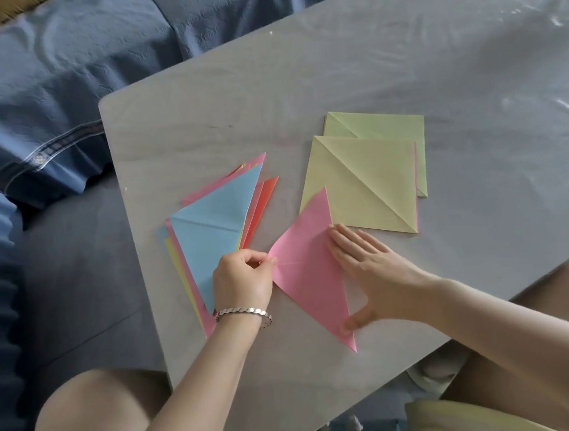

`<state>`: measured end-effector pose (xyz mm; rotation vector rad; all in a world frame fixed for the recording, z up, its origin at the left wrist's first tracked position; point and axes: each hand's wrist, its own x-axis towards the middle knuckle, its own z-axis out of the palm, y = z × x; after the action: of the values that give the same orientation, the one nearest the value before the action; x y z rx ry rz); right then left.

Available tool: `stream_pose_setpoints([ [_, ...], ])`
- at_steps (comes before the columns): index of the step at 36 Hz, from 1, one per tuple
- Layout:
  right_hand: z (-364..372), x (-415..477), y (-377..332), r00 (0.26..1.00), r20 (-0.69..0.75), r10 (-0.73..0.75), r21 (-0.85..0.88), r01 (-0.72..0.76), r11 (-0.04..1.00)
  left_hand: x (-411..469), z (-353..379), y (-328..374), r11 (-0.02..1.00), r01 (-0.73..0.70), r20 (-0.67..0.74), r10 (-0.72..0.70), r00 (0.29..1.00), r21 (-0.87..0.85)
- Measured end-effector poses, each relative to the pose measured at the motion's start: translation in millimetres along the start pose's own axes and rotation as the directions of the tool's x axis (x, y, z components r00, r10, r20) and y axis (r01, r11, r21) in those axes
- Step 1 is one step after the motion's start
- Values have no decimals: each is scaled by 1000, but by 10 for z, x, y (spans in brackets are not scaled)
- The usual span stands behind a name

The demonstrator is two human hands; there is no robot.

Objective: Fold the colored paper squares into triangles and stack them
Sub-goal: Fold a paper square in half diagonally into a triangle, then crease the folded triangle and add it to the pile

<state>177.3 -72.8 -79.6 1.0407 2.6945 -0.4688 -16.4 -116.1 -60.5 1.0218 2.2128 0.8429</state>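
pink triangle lies on the table, left hand pinching its nine o'clock corner, right hand flat, fingers straight, on its three o'clock edge. best to press the crease sharp, then lay it squarely on the stack at nine o'clock.

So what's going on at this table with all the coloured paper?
A person is folding paper. The left hand pinches a corner of a pink paper triangle while the right hand lies flat on it, pressing it against the grey table. To the left sits a fanned pile of folded triangles, a blue one on top. Beyond the right hand lie yellow-green squares, flat, each with a diagonal crease.
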Motion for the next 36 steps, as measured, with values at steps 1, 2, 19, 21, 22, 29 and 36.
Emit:
stream_pose_setpoints([
  [1, 20, -21, -18, 1000, 6, -6, -6, 6, 1000, -4, 2, 2, 1000, -3, -1, 3, 1000, 4],
  [2, 35, -40, -40, 1000, 17, -13, -16, 13, 1000, -7, 4, 4, 1000, -8, -2, 8, 1000, 8],
  [19, -82, -175, 96, 873, -417, 254, 378, -88, 922, 227, -611, 309, 945, -324, -179, 328, 927, 52],
  [21, -99, -122, 146, 875, -403, 269, 337, -131, 932, 391, -735, 282, 940, -316, -199, 337, 920, 130],
  [22, -113, -96, 164, 884, -382, 268, 326, -142, 935, 474, -781, 255, 936, -306, -204, 338, 919, 173],
  [29, -215, 99, 305, 934, -272, 232, 188, -185, 965, 550, -680, 111, 724, -345, -110, 501, 859, 597],
  [36, -280, 204, 476, 922, -188, 337, 152, -312, 938, 298, -263, -122, 641, -338, 256, 221, 941, 690],
])
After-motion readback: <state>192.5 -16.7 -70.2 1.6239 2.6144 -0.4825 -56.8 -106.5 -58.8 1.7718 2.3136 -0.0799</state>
